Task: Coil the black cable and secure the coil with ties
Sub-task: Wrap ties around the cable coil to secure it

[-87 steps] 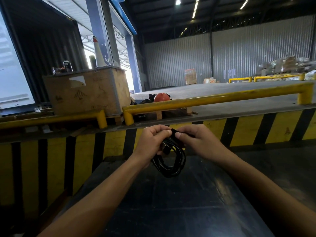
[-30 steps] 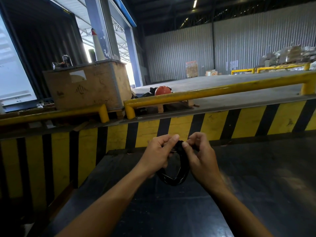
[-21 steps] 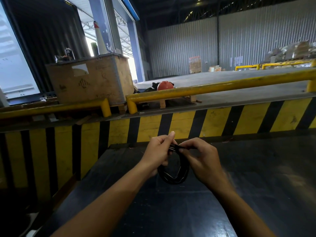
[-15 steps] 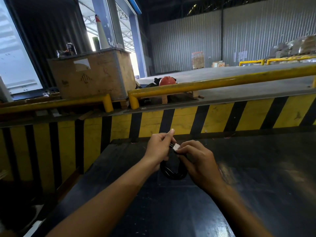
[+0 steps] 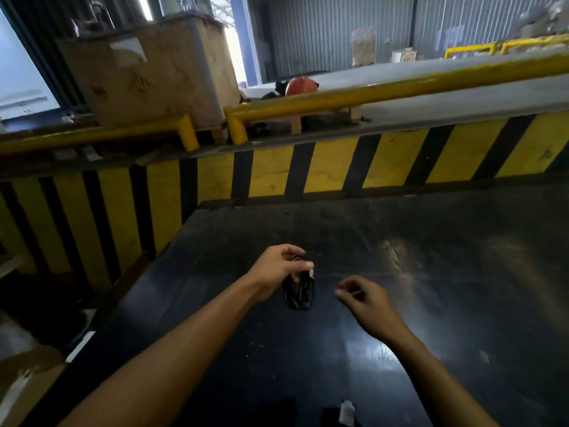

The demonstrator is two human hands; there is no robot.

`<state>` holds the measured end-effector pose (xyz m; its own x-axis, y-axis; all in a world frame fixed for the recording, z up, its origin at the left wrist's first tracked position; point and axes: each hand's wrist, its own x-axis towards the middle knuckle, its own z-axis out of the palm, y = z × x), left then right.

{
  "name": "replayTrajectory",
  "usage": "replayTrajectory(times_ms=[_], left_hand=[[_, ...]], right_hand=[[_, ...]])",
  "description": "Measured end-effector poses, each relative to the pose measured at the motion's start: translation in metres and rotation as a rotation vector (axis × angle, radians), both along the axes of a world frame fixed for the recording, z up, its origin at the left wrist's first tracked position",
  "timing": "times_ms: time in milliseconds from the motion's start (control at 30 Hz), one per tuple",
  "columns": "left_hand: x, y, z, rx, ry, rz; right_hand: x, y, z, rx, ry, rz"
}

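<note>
A small coil of black cable (image 5: pixel 298 292) hangs from my left hand (image 5: pixel 277 271), which pinches its top over the dark table (image 5: pixel 431 272). A white connector tip (image 5: pixel 311 273) shows at the top of the coil beside my fingers. My right hand (image 5: pixel 365 298) is a short way to the right of the coil, apart from it, fingers loosely curled with nothing in them. I cannot make out a tie on the coil.
A yellow and black striped barrier (image 5: pixel 277 174) runs along the table's far edge, with yellow rails (image 5: pixel 400 89) above it. A wooden crate (image 5: pixel 147 72) and an orange hard hat (image 5: pixel 300 86) sit beyond. A small white item (image 5: pixel 346 411) lies at the table's near edge.
My right hand has let go of the coil and moved off to the right. The left hand alone holds the coil, lower over the table. The view has tilted down.
</note>
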<state>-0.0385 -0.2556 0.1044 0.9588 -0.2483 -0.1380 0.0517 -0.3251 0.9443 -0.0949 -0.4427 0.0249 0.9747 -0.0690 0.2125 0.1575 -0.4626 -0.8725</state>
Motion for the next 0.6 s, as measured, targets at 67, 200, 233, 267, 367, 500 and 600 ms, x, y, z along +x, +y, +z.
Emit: replayTrajectory(times_ms=[67,200,233,267,367,500,600], left_hand=[[-0.004,0.013,-0.03,0.083,0.08,0.008],[-0.019,0.037,-0.086,0.355,0.042,0.007],[-0.024,0.041,-0.095,0.379,0.044,0.005],[-0.03,0.045,-0.104,0.377,0.062,0.01],[-0.047,0.051,-0.124,0.288,0.19,0.04],[-0.064,0.048,-0.138,0.112,0.388,0.098],[-0.07,0.044,-0.14,0.021,0.441,0.132]], right_hand=[[-0.008,-0.001,-0.042,-0.249,0.281,0.119],[-0.042,-0.001,-0.106,-0.459,0.655,0.333],[-0.047,-0.001,-0.114,-0.435,0.676,0.338],[-0.051,-0.002,-0.121,-0.397,0.681,0.316],[-0.056,-0.004,-0.132,-0.286,0.684,0.246],[-0.058,0.004,-0.14,-0.423,0.639,0.248],[-0.063,0.008,-0.151,-0.444,0.6,0.131]])
